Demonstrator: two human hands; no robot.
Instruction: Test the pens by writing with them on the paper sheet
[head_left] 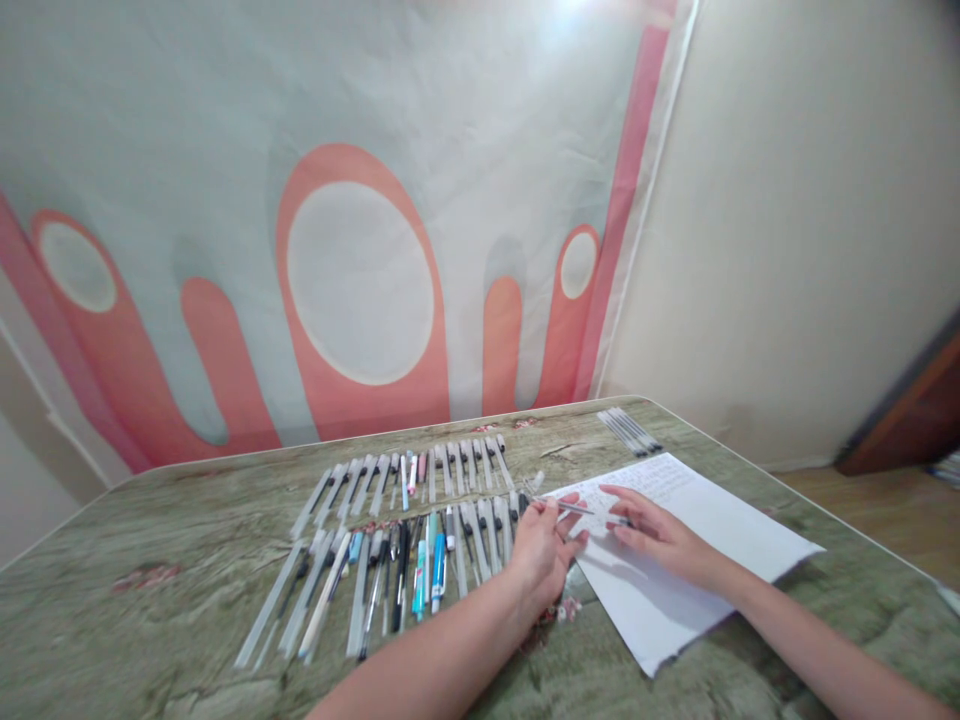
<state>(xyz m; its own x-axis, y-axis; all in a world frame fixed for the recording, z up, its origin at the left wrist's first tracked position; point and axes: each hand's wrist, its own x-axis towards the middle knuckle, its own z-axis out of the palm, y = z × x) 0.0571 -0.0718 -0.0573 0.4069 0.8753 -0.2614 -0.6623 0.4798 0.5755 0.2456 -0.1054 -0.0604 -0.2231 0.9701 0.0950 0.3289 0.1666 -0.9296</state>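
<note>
1. Bare forearms are stretched over the patterned table
2. A slim pen-like stick is pinched by the left hand near the paper's left edge
3. The right hand is held half-curled above the paper; whether anything is gripped (a dark bit shows, blurred) cannot be told
4. Pens are laid in two rows leftward; slender sticks are grouped beyond the paper

Two hands, two rows of pens, one paper, one table
</note>
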